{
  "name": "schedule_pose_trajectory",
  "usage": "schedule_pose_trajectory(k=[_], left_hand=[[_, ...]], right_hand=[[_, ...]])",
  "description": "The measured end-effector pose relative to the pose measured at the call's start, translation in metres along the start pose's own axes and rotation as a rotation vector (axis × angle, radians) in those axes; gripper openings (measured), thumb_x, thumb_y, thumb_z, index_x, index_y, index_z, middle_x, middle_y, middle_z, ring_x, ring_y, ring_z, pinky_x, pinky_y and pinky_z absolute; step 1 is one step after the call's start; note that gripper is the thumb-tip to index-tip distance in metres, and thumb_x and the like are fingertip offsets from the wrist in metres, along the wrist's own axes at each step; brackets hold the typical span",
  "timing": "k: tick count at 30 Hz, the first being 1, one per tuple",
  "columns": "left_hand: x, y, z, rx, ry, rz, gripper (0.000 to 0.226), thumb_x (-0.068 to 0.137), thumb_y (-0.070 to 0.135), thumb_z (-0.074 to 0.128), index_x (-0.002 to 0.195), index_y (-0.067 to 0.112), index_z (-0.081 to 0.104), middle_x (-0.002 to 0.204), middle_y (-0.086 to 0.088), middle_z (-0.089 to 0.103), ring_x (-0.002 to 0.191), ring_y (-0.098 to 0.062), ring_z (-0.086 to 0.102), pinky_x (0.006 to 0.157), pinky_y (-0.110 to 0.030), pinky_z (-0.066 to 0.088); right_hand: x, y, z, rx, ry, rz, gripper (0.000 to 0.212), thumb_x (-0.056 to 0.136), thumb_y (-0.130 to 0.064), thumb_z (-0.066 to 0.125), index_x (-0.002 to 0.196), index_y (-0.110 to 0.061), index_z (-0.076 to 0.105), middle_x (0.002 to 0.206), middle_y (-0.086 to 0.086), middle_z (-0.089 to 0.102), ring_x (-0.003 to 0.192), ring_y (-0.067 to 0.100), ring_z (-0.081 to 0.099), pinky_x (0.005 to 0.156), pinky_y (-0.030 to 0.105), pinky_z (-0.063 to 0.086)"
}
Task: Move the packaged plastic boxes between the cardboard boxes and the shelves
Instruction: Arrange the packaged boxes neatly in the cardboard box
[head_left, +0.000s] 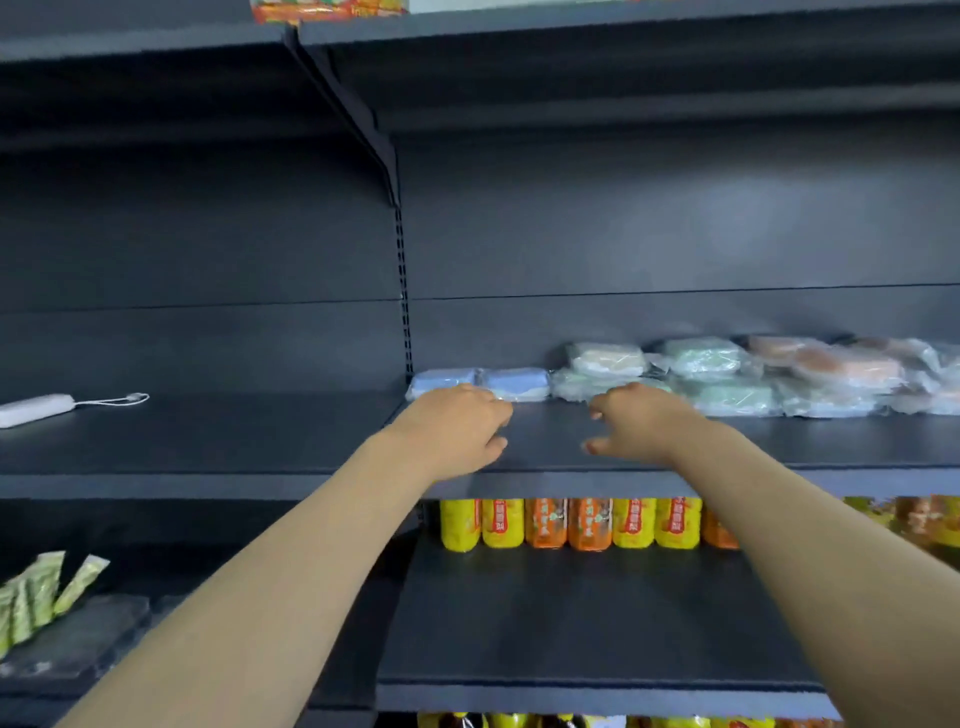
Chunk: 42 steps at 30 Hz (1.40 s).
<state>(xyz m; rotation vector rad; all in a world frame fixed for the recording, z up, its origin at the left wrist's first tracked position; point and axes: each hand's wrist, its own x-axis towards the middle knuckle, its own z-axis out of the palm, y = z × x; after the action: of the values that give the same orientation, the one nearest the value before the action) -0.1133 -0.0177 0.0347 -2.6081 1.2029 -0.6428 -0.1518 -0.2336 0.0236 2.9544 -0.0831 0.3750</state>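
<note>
- Plastic-wrapped, the blue boxes (515, 383) sit as a pair just right of the post (402, 291), at the back of the shelf (545, 441). Further right of the post, a heap (727, 395) of green and pink ones lies in the same clear film.
- Left hand (457, 426) is stretched out right of the post, in front of the blue boxes, fingers bent and spread, gripping nothing. Whether its tips touch a box cannot be told.
- Right hand (639, 426) hovers further right of the post, before the heap, fingers loosely curled and empty.
- By the look of them, the boxes are light, stiff shells under slick, crinkly film and are likely to slide. A hold across the short sides, thumb in front and fingers behind, should serve better than pinching the wrap.
- Left of the post lies a white gadget (36, 410) with a cord. Below and right of the post stand yellow and orange bottles (589, 522). No cardboard box is in view.
</note>
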Motion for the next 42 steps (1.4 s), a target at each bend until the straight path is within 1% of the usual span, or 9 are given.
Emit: schedule_pose_trajectory(k=[6,11,20,28,31,34,38,40,42], left_hand=[[0.057,-0.116,0.045,-0.012,-0.01,-0.121,0.038,0.097,0.04,0.039,0.127,0.019,0.047,0.124,0.0,0.052,0.117,-0.02,0.046,0.089,-0.035,0.044],[0.099,-0.167,0.075,-0.076,-0.016,-0.223,0.034,0.095,0.04,0.04,0.12,0.019,0.049,0.119,-0.001,0.054,0.113,-0.021,0.048,0.083,-0.034,0.042],[0.162,-0.218,0.13,-0.16,-0.026,-0.323,0.036,0.096,0.04,0.041,0.121,0.016,0.05,0.123,-0.002,0.054,0.112,-0.022,0.051,0.085,-0.035,0.046],[0.217,-0.229,0.202,-0.184,-0.173,-0.49,0.05,0.097,0.049,0.036,0.127,0.01,0.044,0.128,-0.012,0.049,0.117,-0.03,0.049,0.088,-0.037,0.044],[0.229,-0.229,0.22,-0.38,-0.189,-0.618,0.059,0.096,0.053,0.035,0.129,0.004,0.041,0.131,-0.018,0.05,0.118,-0.034,0.051,0.09,-0.036,0.043],[0.236,-0.23,0.23,-0.636,-0.179,-0.71,0.067,0.094,0.054,0.041,0.131,-0.002,0.039,0.127,-0.019,0.055,0.111,-0.033,0.056,0.083,-0.032,0.044],[0.238,-0.238,0.241,-0.996,-0.189,-0.838,0.068,0.083,0.055,0.061,0.12,-0.001,0.051,0.1,-0.013,0.058,0.081,-0.029,0.056,0.067,-0.03,0.043],[0.236,-0.239,0.242,-1.234,-0.181,-0.939,0.068,0.075,0.05,0.073,0.116,0.0,0.05,0.09,-0.009,0.052,0.07,-0.023,0.049,0.057,-0.026,0.038],[0.233,-0.239,0.241,-1.338,-0.17,-0.977,0.06,0.074,0.043,0.077,0.108,0.003,0.048,0.083,-0.006,0.048,0.063,-0.018,0.044,0.051,-0.024,0.034]], right_hand=[[0.1,-0.019,0.008,0.127,0.066,0.076,0.044,0.085,-0.047,0.058,0.114,-0.014,0.059,0.116,0.007,0.061,0.109,0.026,0.054,0.083,0.031,0.042],[0.155,-0.016,0.014,0.174,0.058,0.149,0.046,0.082,-0.051,0.06,0.111,-0.015,0.061,0.116,0.004,0.062,0.11,0.023,0.054,0.091,0.038,0.046],[0.242,-0.003,0.052,0.112,0.037,0.144,0.039,0.084,-0.048,0.057,0.104,-0.015,0.058,0.109,0.005,0.062,0.101,0.026,0.056,0.086,0.035,0.048],[0.295,0.012,0.081,0.066,0.042,0.147,0.045,0.086,-0.05,0.054,0.12,-0.02,0.056,0.12,0.002,0.058,0.11,0.023,0.054,0.089,0.032,0.046],[0.301,0.015,0.093,0.072,0.024,0.147,0.045,0.087,-0.048,0.054,0.12,-0.018,0.056,0.121,0.003,0.058,0.112,0.023,0.054,0.09,0.033,0.046],[0.304,0.024,0.105,0.13,-0.003,0.197,0.039,0.088,-0.046,0.054,0.111,-0.015,0.058,0.118,0.004,0.059,0.109,0.023,0.054,0.093,0.036,0.046],[0.306,0.028,0.113,0.22,0.017,0.277,0.028,0.089,-0.046,0.055,0.098,-0.02,0.054,0.109,0.004,0.06,0.104,0.025,0.055,0.09,0.036,0.046],[0.307,0.025,0.114,0.246,0.036,0.32,0.032,0.091,-0.046,0.053,0.101,-0.015,0.054,0.109,0.007,0.058,0.106,0.027,0.054,0.086,0.033,0.044],[0.311,0.019,0.118,0.276,0.043,0.373,0.039,0.093,-0.047,0.05,0.101,-0.009,0.053,0.113,0.013,0.059,0.109,0.03,0.053,0.086,0.033,0.04]])
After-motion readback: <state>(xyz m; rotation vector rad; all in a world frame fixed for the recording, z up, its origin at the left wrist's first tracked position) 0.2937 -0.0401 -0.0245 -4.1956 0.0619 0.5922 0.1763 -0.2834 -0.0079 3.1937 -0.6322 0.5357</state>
